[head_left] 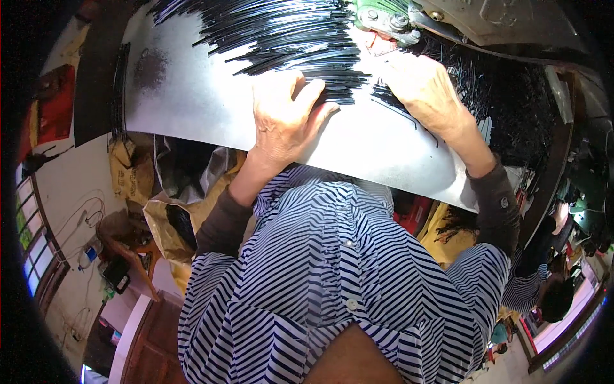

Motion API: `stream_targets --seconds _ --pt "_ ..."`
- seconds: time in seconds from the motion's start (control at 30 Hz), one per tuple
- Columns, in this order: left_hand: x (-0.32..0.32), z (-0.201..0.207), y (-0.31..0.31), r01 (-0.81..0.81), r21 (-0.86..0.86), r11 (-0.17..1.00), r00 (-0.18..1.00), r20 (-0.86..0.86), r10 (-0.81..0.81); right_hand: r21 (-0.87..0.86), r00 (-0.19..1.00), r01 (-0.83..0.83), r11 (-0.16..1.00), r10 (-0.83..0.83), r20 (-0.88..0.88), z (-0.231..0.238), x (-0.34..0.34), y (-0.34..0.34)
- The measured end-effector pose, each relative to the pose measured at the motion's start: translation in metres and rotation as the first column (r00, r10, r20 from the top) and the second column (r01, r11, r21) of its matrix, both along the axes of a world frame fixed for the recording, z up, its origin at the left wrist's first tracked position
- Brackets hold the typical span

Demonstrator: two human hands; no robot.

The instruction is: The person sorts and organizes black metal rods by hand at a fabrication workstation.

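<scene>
A thick layer of thin black strips (pixel 300 38) lies across a pale metal worktop (pixel 192 96), mostly side by side. At the near edge of this layer rests my left hand (pixel 281 115), its thumb stretched to the right and apart from the forefinger, beside the strip ends. My right hand (pixel 428 89) is curled at the right ends of the strips, close to a metal machine part with bolts (pixel 390 22). Its fingertips are pressed together and washed out by bright light, so what they hold is hidden. A few short black strips (pixel 393 99) lie under its wrist side.
A dark heap of black scraps (pixel 505 115) fills the area right of the worktop. Sacks (pixel 169 214) stand below its left edge, and a yellow sack (pixel 448 230) lies below the right. Another person (pixel 543 291) is at the far right.
</scene>
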State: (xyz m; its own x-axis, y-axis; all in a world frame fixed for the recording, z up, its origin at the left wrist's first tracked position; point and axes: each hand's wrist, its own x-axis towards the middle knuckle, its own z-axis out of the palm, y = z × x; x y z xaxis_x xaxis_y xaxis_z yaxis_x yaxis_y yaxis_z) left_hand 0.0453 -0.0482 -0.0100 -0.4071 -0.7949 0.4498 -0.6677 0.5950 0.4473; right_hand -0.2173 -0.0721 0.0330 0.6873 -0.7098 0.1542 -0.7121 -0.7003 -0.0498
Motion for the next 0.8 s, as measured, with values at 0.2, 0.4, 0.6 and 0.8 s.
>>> stream_targets --seconds 0.2,0.4,0.6,0.8 --pt "0.001 0.003 -0.003 0.012 -0.050 0.999 1.000 0.029 -0.010 -0.067 0.982 -0.134 0.989 0.141 0.123 -0.007 0.006 -0.020" --pt "0.003 0.003 -0.003 0.019 -0.032 0.999 0.999 0.040 -0.017 -0.052 0.977 -0.195 0.979 0.199 0.082 -0.014 -0.012 -0.018" --pt "0.002 -0.003 -0.001 0.003 -0.002 1.000 1.000 -0.008 -0.003 0.026 0.671 0.402 0.915 -0.313 0.672 0.005 0.003 0.026" --pt "0.000 -0.001 -0.003 0.020 -0.007 1.000 1.000 -0.024 -0.020 0.540 -0.113 0.384 0.748 -0.543 0.832 -0.018 0.019 0.079"
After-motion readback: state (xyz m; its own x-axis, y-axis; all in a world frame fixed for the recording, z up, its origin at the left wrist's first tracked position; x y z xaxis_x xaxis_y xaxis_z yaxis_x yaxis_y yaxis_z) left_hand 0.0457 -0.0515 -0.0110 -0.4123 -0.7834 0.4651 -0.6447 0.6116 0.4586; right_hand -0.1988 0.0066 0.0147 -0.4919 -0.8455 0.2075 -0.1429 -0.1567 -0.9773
